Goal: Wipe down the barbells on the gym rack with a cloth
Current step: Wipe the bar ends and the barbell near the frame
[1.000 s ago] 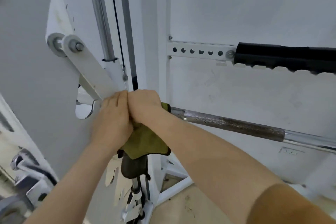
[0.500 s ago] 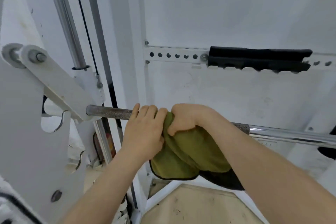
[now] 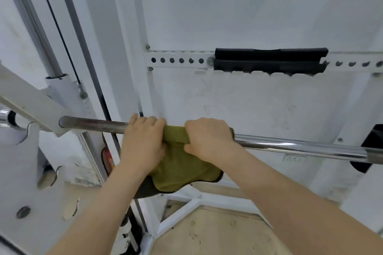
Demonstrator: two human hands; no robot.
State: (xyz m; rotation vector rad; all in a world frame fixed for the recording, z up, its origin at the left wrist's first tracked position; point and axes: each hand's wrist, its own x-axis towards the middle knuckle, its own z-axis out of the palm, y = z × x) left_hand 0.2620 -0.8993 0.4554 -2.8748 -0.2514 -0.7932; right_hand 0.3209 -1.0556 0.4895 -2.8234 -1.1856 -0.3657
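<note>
gripping olive cloth (image 3: 178, 163) round barbell (image 3: 290, 146) with curled left hand (image 3: 143, 147) and right hand (image 3: 207, 141); cannot read wall label (image 3: 292, 158)

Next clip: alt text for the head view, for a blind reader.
The left hand and right hand grip an olive-green cloth draped over a horizontal steel barbell on a white gym rack. A black pad sits on the perforated white rail behind.

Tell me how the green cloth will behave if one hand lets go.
Probably floppy: the cloth sags in loose folds under the barbell. It would likely droop further, not fall, since the left hand and right hand each grip it.
</note>
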